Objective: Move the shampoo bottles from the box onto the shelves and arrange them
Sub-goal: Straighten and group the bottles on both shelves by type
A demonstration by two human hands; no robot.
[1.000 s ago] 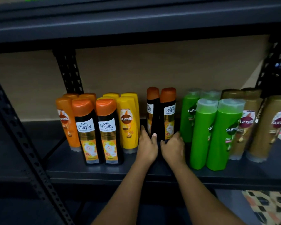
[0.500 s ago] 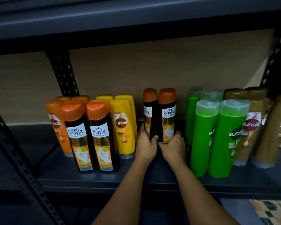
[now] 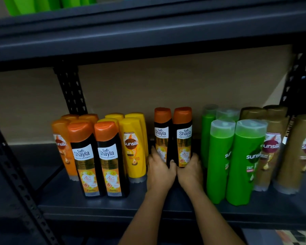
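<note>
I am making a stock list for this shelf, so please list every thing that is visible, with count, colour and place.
Safi Shayla bottles: two, black with orange caps, shelf middle, held.
Safi Shayla front pair: two, black with orange caps, front left.
orange Sunsilk bottles: at least four, far left.
yellow Sunsilk bottles: four, left of middle.
green Sunsilk bottles: four, right of middle.
brown Sunsilk bottles: at least four, far right.
shelf: one, dark grey.
left hand: grips left held bottle.
right hand: grips right held bottle.
</note>
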